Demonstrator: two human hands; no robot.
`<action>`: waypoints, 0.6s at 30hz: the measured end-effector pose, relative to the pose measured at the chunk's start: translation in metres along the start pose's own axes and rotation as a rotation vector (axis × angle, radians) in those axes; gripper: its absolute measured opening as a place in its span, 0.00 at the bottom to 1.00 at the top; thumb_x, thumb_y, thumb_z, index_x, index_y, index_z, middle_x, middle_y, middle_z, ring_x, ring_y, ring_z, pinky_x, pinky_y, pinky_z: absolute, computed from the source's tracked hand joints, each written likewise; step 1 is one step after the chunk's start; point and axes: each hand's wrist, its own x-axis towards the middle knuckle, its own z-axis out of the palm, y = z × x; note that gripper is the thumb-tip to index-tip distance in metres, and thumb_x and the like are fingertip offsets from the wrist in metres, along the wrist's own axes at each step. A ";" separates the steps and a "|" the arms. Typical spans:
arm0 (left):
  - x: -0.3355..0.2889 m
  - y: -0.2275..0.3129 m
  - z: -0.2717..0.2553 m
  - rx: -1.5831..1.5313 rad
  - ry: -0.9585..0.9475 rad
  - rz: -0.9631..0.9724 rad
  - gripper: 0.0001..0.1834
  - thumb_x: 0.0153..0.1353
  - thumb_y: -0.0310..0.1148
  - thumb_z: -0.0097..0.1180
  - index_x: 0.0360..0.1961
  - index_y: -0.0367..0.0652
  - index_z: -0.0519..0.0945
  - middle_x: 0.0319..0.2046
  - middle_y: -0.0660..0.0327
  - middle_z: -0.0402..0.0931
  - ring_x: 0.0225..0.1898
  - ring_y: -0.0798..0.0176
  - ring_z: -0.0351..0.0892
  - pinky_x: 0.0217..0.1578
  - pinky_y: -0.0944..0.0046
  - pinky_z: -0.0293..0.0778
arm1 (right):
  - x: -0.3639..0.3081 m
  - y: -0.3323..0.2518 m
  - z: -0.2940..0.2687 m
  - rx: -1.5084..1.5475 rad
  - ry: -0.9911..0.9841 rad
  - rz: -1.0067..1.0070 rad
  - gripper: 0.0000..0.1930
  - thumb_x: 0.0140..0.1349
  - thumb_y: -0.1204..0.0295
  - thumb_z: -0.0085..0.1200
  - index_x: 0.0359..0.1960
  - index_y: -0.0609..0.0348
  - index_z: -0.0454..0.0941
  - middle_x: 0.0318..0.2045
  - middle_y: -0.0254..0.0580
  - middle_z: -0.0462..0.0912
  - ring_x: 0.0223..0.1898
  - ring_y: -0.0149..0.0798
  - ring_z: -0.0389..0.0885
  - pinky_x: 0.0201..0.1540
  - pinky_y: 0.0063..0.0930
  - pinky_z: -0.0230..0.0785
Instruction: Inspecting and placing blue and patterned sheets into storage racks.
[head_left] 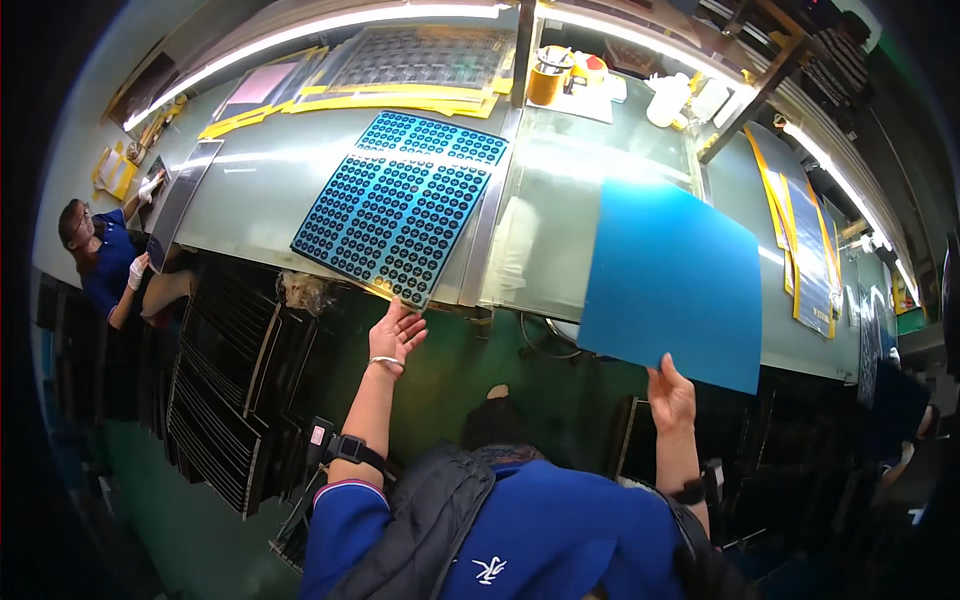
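A large patterned panel (392,205), blue with rows of dark round marks, lies tilted on the left part of the bench, its near corner reaching over the bench edge. At that near edge my left hand (397,340) is palm up, fingers apart, with a fingertip touching the panel. To the right, a plain blue sheet (672,285) extends from the bench past its front edge. My right hand (672,395) grips the sheet's near edge, thumb showing and the other fingers partly hidden.
Yellow-edged panels (410,70) are stacked at the back left, and more yellow-edged sheets (800,235) lie at the right. A brown container (549,75) and a white bottle (668,100) stand behind. Black racks (225,380) sit below. At far left another person (105,255) handles a dark panel.
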 end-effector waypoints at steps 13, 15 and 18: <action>-0.015 -0.054 0.038 -0.122 0.128 0.046 0.08 0.56 0.30 0.62 0.27 0.45 0.74 0.22 0.68 0.74 0.22 0.75 0.74 0.15 0.78 0.65 | 0.072 0.021 0.057 -0.223 -0.023 0.163 0.08 0.66 0.71 0.46 0.43 0.58 0.72 0.41 0.38 0.78 0.45 0.39 0.78 0.53 0.38 0.72; -0.017 -0.060 0.054 -0.123 0.158 0.031 0.08 0.56 0.30 0.62 0.28 0.44 0.74 0.22 0.68 0.74 0.22 0.75 0.74 0.15 0.78 0.65 | 0.086 0.015 0.046 -0.223 -0.027 0.163 0.08 0.66 0.72 0.46 0.44 0.59 0.72 0.41 0.38 0.78 0.46 0.39 0.78 0.53 0.38 0.72; -0.015 -0.065 0.070 -0.054 0.215 0.011 0.10 0.54 0.34 0.64 0.27 0.44 0.74 0.22 0.68 0.75 0.21 0.75 0.74 0.15 0.77 0.65 | 0.097 0.009 0.040 -0.212 0.015 0.184 0.08 0.66 0.73 0.46 0.44 0.60 0.72 0.41 0.39 0.77 0.45 0.38 0.78 0.51 0.39 0.74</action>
